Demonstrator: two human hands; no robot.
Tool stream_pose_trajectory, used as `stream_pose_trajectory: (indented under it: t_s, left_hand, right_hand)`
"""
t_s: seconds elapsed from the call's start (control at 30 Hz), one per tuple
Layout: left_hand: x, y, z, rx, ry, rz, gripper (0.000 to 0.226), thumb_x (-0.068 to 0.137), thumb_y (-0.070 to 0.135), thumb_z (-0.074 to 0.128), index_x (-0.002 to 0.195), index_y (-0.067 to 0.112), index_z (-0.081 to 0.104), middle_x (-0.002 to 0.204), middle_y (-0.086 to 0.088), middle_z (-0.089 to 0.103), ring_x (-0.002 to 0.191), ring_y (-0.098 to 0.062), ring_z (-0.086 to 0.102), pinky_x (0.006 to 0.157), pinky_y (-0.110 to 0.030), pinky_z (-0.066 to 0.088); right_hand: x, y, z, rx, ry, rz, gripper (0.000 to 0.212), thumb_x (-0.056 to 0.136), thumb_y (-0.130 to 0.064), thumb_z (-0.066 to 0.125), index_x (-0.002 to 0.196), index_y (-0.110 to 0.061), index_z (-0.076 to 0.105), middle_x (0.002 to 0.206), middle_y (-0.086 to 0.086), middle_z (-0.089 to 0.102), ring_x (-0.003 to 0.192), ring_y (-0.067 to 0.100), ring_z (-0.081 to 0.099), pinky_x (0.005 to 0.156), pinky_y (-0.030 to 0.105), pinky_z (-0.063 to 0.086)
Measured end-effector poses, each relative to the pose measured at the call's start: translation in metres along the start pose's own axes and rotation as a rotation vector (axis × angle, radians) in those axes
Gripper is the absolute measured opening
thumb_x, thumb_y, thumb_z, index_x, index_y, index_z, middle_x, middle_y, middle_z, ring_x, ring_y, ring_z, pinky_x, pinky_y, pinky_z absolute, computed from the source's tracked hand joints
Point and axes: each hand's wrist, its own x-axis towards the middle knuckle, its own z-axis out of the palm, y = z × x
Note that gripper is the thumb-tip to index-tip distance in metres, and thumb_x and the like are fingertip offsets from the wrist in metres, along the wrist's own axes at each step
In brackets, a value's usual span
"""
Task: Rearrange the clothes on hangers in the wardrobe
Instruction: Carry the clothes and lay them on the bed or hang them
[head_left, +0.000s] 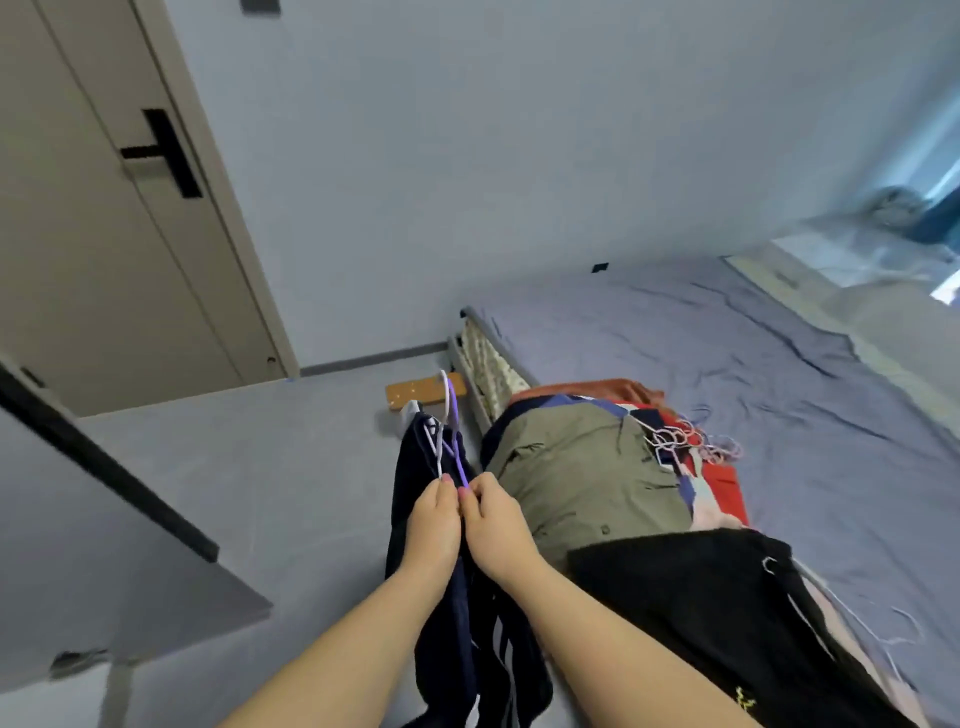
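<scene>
Clothes on hangers are split between the hands and the bed. The left hand pinches the lower end of a white hanger with curled fingers. The right hand, close beside it, pinches a purple hanger the same way. Both hangers stick up and away from the person. A navy garment with white stripes hangs on them and drapes down between the two forearms, which reach forward from the lower edge. Just right of the hands, a pile lies on the near edge of the bed. It holds an olive garment, a black garment with a yellow mark too small to read, red cloth and a tangle of hangers. A door stands at the left, beyond the grey floor.
</scene>
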Motion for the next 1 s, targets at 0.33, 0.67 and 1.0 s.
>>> stream_pose_trajectory:
  t_s: [0.33,0.67,1.0]
  left_hand:
    - [-0.026,0.039,0.273,0.126,-0.379,0.056,0.039,0.098,0.028,0.037,0.06,0.022,0.044,0.061,0.005,0.048,0.061,-0.014,0.043,0.068,-0.033,0.037]
    - [-0.051,0.05,0.536,0.184,-0.937,-0.367,0.047,0.096,0.055,0.04,0.124,0.021,0.054,0.121,-0.002,0.06,0.11,-0.022,0.057,0.098,-0.034,0.044]
    - [-0.017,0.009,0.502,0.678,-0.732,0.057,0.046,0.102,0.037,0.028,0.138,0.016,0.048,0.145,-0.006,0.046,0.133,-0.024,0.041,0.108,-0.029,0.027]
  right_hand:
    - [-0.009,0.136,-0.241,-0.012,0.327,0.155,0.024,0.099,-0.023,0.042,0.076,-0.018,0.046,0.071,-0.008,0.053,0.066,0.009,0.048,0.062,0.027,0.037]
    - [-0.033,0.307,-0.442,-0.027,0.595,0.491,0.029,0.096,-0.021,0.039,0.084,-0.011,0.063,0.09,0.016,0.063,0.093,0.034,0.057,0.078,0.037,0.04]
    - [-0.032,0.353,-0.428,-0.014,0.524,0.59,0.034,0.099,-0.025,0.043,0.08,-0.001,0.056,0.08,0.012,0.063,0.08,0.031,0.055,0.069,0.035,0.038]
